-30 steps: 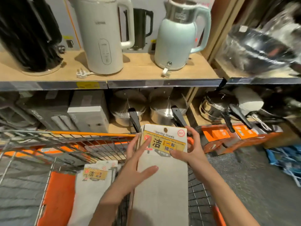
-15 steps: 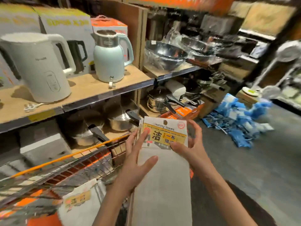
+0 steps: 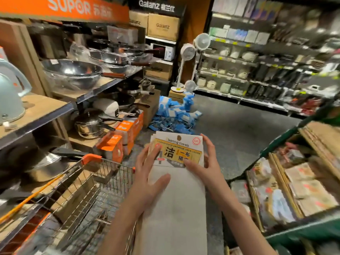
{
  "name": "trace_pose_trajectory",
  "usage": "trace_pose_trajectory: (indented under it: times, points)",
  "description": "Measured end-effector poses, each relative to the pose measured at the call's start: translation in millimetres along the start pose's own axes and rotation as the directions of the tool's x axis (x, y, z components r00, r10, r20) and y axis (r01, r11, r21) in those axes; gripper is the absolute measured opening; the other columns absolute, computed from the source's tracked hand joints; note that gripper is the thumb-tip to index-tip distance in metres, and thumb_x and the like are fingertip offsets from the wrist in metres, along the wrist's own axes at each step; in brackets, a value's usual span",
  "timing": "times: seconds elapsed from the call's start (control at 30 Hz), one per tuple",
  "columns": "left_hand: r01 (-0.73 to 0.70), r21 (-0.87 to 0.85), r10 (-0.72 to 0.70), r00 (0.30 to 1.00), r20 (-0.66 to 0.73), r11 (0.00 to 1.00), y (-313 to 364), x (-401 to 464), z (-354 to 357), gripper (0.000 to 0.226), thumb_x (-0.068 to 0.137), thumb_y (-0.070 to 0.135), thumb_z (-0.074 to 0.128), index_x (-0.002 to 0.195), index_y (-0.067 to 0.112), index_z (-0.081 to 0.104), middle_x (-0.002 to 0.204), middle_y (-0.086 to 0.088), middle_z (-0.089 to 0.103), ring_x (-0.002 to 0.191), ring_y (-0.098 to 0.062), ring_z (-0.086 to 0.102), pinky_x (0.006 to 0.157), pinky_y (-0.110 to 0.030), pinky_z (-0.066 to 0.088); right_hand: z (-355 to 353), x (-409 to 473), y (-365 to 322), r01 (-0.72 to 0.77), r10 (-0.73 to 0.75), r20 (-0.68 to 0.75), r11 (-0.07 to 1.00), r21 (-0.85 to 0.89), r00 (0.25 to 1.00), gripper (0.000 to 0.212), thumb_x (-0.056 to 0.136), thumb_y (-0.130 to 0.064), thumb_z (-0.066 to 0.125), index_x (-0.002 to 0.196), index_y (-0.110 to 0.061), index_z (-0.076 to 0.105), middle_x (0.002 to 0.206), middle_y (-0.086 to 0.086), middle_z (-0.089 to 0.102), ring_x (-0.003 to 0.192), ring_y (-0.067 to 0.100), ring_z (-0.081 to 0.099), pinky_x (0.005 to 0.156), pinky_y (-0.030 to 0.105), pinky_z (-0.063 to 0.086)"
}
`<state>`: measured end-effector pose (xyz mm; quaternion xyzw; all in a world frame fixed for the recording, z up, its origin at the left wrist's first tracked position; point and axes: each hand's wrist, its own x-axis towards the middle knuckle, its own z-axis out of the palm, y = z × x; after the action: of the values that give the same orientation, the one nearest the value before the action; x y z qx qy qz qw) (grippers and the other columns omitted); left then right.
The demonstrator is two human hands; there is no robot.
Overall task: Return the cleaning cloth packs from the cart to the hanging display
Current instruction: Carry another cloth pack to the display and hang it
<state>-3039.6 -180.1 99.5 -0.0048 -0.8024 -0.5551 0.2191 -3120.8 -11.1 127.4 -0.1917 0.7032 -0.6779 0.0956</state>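
I hold a stack of cleaning cloth packs (image 3: 176, 199) in front of me, long grey cloths with a yellow and white header card reading "Cleaning towels". My left hand (image 3: 147, 179) lies flat against the left side of the stack, thumb across the cloth. My right hand (image 3: 206, 162) grips the header card from the right, fingers over its edge. The wire shopping cart (image 3: 88, 196) with an orange corner stands at the lower left, beside and below the packs. No hanging display for the cloths can be made out.
Shelves with woks, pots and a mint kettle (image 3: 11, 92) run along the left. A pile of blue packs (image 3: 176, 113) lies on the floor ahead. Standing fans (image 3: 189, 57) are beyond it. A green-framed bin of goods (image 3: 294, 181) is at the right.
My view has swung right, from the kettle shelf to the aisle. The cart has slid to the lower left. Both hands keep the same hold on the packs.
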Motion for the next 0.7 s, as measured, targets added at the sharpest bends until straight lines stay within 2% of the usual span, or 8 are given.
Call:
trace_pose_trajectory:
  times: [0.1,0.27,0.33,0.47,0.6,0.67,0.7]
  points:
    - [-0.050,-0.063,0.056,0.995,0.088,0.997,23,-5,36,0.072,0.068,0.056,0.054,0.135,0.045,0.029,0.152,0.006,0.015,0.129,0.027,0.004,0.095,0.008,0.009,-38,-34,-9,0.036,-0.035,-0.121,0.999,0.008,0.992,0.081,0.071,-0.025,0.076,0.133,-0.054,0.032,0.117,-0.007,0.066,0.103,0.017,0.066,0.078,0.029,0.056]
    - [-0.067,-0.170,0.105,0.968,0.228,0.983,54,-31,94,0.072,0.068,0.055,0.054,0.135,0.043,0.028,0.153,0.001,0.016,0.137,0.017,0.005,0.102,0.002,0.010,-85,-103,-19,0.098,-0.110,-0.312,0.994,-0.054,0.944,0.078,0.081,-0.005,0.069,0.139,-0.037,0.029,0.108,-0.029,0.064,0.098,0.003,0.066,0.073,0.014,0.051]
    - [-0.070,-0.208,0.129,0.950,0.285,0.976,66,-47,115,0.071,0.069,0.054,0.055,0.135,0.043,0.029,0.152,0.003,0.017,0.138,0.015,0.006,0.103,0.001,0.011,-100,-134,-20,0.089,-0.111,-0.392,0.993,-0.074,0.913,0.074,0.081,0.000,0.067,0.136,-0.034,0.032,0.109,-0.022,0.066,0.099,0.004,0.066,0.076,0.017,0.052]
    - [-0.067,-0.270,0.173,0.905,0.390,0.960,90,-92,157,0.069,0.071,0.054,0.058,0.134,0.047,0.030,0.152,0.009,0.018,0.139,0.013,0.008,0.102,0.002,0.013,-130,-209,-22,0.043,-0.077,-0.574,0.996,-0.073,0.815,0.061,0.078,-0.005,0.071,0.126,-0.030,0.043,0.120,-0.003,0.061,0.103,0.010,0.064,0.083,0.023,0.054]
    - [-0.007,-0.342,0.195,0.832,0.520,0.940,120,-150,198,0.071,0.072,0.053,0.061,0.136,0.049,0.030,0.155,0.015,0.017,0.138,0.014,0.013,0.103,0.001,0.015,-155,-297,-29,-0.006,-0.061,-0.708,0.996,-0.091,0.704,0.056,0.077,-0.007,0.073,0.126,-0.023,0.050,0.117,-0.007,0.059,0.094,0.001,0.065,0.072,0.014,0.052]
    - [0.017,-0.364,0.210,0.791,0.574,0.931,136,-181,218,0.071,0.074,0.048,0.065,0.136,0.051,0.029,0.154,0.019,0.018,0.138,0.012,0.016,0.110,-0.007,0.019,-166,-342,-33,-0.010,-0.069,-0.753,0.995,-0.100,0.655,0.050,0.078,-0.005,0.072,0.117,-0.027,0.052,0.107,-0.012,0.064,0.089,-0.003,0.065,0.068,0.010,0.049]
    - [0.029,-0.373,0.217,0.772,0.598,0.927,144,-196,229,0.072,0.076,0.043,0.066,0.136,0.052,0.029,0.154,0.020,0.019,0.139,0.010,0.018,0.114,-0.015,0.020,-172,-365,-34,-0.014,-0.075,-0.781,0.994,-0.106,0.621,0.048,0.078,-0.004,0.071,0.114,-0.028,0.051,0.104,-0.014,0.064,0.087,-0.006,0.065,0.067,0.009,0.048]
